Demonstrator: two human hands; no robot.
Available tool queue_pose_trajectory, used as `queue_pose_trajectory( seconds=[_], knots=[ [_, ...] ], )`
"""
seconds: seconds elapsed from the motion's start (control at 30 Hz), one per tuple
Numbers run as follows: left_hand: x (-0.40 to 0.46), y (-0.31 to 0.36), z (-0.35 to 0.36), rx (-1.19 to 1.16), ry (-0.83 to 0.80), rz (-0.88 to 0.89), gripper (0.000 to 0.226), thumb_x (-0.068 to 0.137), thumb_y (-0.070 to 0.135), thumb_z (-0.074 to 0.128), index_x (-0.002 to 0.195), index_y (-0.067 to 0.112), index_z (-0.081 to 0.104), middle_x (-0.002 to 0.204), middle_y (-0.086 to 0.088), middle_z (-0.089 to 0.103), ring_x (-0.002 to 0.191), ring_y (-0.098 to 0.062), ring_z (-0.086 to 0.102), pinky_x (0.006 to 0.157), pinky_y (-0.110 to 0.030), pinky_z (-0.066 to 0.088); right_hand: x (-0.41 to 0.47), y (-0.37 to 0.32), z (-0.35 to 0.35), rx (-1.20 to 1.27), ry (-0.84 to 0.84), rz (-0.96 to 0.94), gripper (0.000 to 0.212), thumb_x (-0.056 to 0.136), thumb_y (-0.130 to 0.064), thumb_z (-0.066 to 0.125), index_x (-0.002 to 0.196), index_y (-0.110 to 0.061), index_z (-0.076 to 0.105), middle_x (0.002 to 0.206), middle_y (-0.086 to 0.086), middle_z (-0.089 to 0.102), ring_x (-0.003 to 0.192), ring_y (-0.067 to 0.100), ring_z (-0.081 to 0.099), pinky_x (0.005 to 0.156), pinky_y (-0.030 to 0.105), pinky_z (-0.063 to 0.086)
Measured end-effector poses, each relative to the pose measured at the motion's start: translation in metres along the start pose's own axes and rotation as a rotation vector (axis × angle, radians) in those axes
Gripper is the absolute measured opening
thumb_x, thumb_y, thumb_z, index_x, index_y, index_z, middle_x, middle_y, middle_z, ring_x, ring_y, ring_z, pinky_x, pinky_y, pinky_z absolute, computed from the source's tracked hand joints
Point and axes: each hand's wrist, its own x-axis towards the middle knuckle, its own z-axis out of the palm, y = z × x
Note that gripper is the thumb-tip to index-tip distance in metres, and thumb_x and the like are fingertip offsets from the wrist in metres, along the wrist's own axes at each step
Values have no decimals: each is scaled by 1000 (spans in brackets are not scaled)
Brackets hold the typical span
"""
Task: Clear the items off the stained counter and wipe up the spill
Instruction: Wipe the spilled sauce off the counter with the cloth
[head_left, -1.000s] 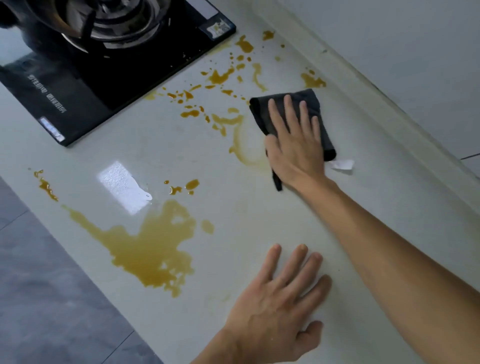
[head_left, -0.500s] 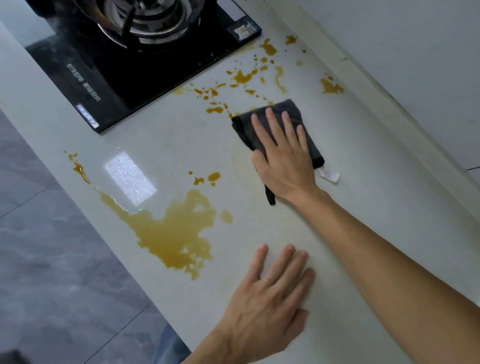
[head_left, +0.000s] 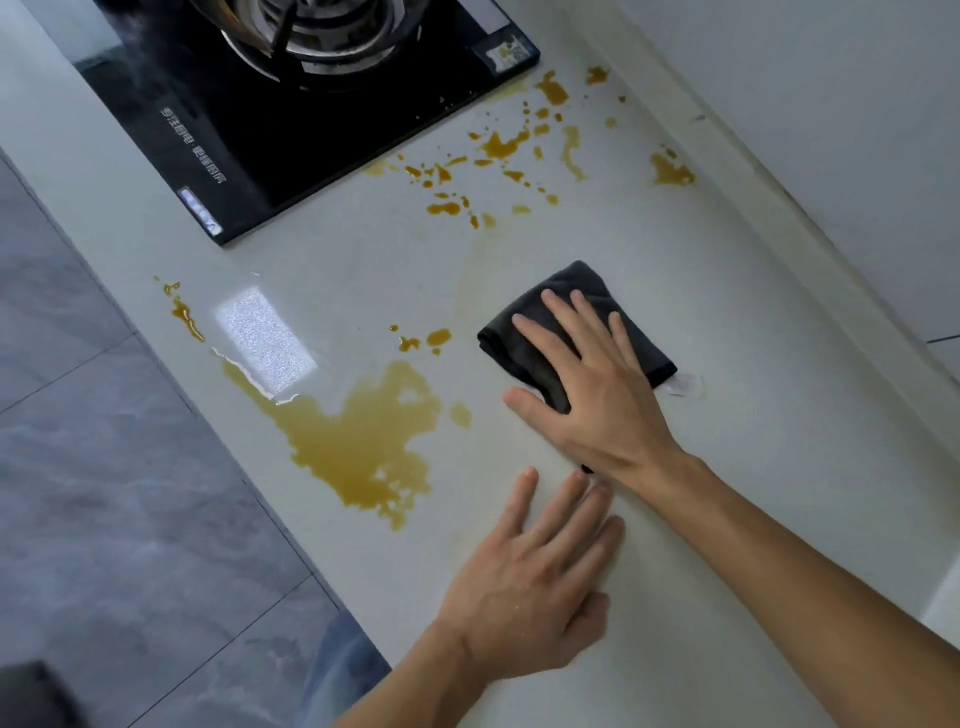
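Observation:
A folded dark grey cloth (head_left: 561, 306) lies on the pale counter (head_left: 753, 415), with my right hand (head_left: 597, 395) pressed flat on top of it, fingers spread. My left hand (head_left: 535, 577) rests palm down on the counter nearer to me, fingers apart and holding nothing. A large amber puddle (head_left: 358, 441) spreads near the counter's front edge, left of both hands. Amber splatters (head_left: 498, 150) dot the counter beyond the cloth, near the stove. A faint smeared streak (head_left: 467, 275) runs from the splatters toward the cloth.
A black glass gas stove (head_left: 270, 119) with a metal burner sits at the back left. A white wall (head_left: 831, 104) borders the counter on the right. Another amber blot (head_left: 670, 171) lies near the wall. A small white scrap (head_left: 685, 385) lies beside the cloth. Grey floor tiles (head_left: 104, 493) lie below left.
My right hand has dragged the cloth toward me, away from the splatters, leaving a faint smear where stains were. My left hand stays flat. The view shifted.

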Motion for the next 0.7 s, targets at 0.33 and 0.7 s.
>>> queue_pose_trajectory(
  seconds=[0.33, 0.7],
  knots=[
    [1, 1, -3, -13, 13, -8, 58, 95, 42, 55, 145, 12, 54, 164, -13, 39, 157, -35, 27, 126, -64, 16, 14, -26, -14, 92, 113, 127, 13, 97, -39, 64, 96, -27, 67, 88, -13, 62, 93, 15, 51, 83, 37, 48],
    [1, 0, -6, 1, -1, -10, 60, 94, 43, 55, 146, 13, 53, 163, -13, 40, 157, -35, 28, 127, -63, 16, 29, -36, -21, -68, -51, 149, 41, 92, -67, 54, 99, -26, 54, 95, -10, 58, 96, 18, 50, 70, 37, 46]
  ],
)
